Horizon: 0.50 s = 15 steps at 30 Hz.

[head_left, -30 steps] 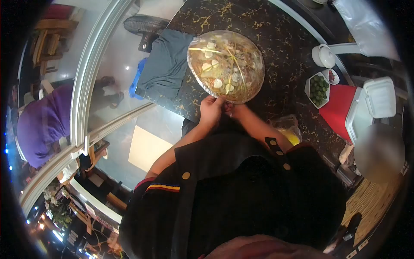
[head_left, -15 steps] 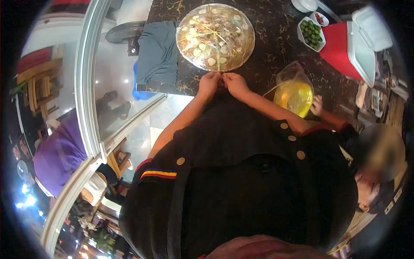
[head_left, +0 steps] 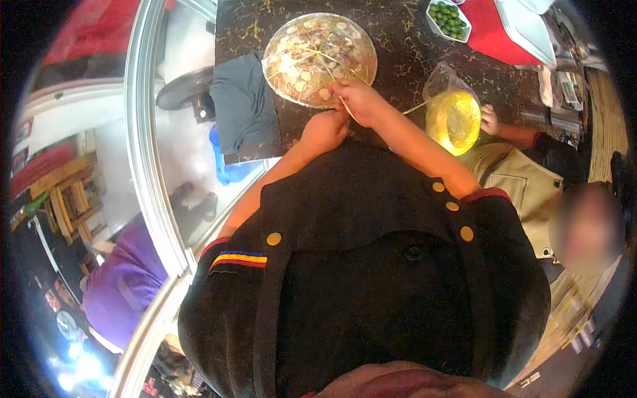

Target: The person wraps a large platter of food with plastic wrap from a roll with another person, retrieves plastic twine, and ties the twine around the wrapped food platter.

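On the dark marbled table (head_left: 405,33) sits a round foil-rimmed platter of food (head_left: 312,73) under clear plastic wrap, with pale slices on top. Pale yellow string (head_left: 346,106) crosses over it and meets near the middle. At the platter's near right rim, my right hand (head_left: 361,105) pinches the string, and a loose end hangs below its fingers. My left hand (head_left: 325,131) is closed just in front of the near rim; what its fingers hold is hidden.
A grey cloth (head_left: 245,106) lies left of the platter. To the right are a clear bag with yellow contents (head_left: 454,119), a co-worker's hand (head_left: 489,119), a bowl of green fruits (head_left: 448,21) and a red cooler (head_left: 491,33). A metal-framed glass partition (head_left: 142,132) stands at left.
My right hand has moved up over the platter's rim, away from my left hand, drawing the string. My left hand has shifted slightly down. The view has tilted, and the co-worker has leaned nearer.
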### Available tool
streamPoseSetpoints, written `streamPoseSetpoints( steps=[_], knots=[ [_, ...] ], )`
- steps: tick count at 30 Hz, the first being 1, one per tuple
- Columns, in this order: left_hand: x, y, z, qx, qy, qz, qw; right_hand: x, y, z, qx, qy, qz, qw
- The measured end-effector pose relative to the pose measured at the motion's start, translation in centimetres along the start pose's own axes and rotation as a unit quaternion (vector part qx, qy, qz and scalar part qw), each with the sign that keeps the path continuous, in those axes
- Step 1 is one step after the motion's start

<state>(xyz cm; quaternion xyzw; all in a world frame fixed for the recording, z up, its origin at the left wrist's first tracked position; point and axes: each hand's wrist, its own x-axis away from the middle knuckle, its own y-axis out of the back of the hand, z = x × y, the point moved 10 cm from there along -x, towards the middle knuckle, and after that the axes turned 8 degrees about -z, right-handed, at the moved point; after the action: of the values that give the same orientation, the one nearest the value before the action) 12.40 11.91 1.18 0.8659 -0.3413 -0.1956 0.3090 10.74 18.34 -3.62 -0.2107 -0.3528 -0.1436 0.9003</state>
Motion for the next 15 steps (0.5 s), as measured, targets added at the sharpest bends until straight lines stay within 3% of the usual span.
streamPoseSetpoints(
  steps=[2,4,5,7,8,9,11,15],
  knots=[
    [0.2,0.2,0.3,0.015,-0.034,0.021,0.999,-0.3,-0.6,1.2,0.009,0.051,0.028,0.998],
    [0.0,3.2,4.1,0.087,0.107,-0.088,0.986,0.5,-0.3,2.1,0.084,0.109,0.018,0.990],
    [-0.8,4.0,3.7,0.087,0.101,-0.085,0.987,1.1,-0.4,3.0,0.163,0.163,0.011,0.973],
    [-3.0,8.4,0.8,0.073,-0.006,-0.189,0.979,0.8,-0.8,2.3,0.191,0.173,0.008,0.966],
    [-3.8,8.1,0.1,0.083,-0.069,-0.176,0.978,0.6,-1.1,2.1,0.222,0.178,0.010,0.959],
    [-4.4,8.0,0.9,0.084,-0.075,-0.174,0.978,0.9,-1.3,2.5,0.219,0.182,0.006,0.959],
    [-5.8,5.7,2.6,0.110,-0.038,-0.055,0.992,1.3,-1.2,3.0,0.270,0.180,-0.005,0.946],
    [-7.0,4.6,3.1,0.113,-0.060,-0.016,0.992,1.5,0.2,3.4,0.325,0.193,-0.072,0.923]
  ],
)
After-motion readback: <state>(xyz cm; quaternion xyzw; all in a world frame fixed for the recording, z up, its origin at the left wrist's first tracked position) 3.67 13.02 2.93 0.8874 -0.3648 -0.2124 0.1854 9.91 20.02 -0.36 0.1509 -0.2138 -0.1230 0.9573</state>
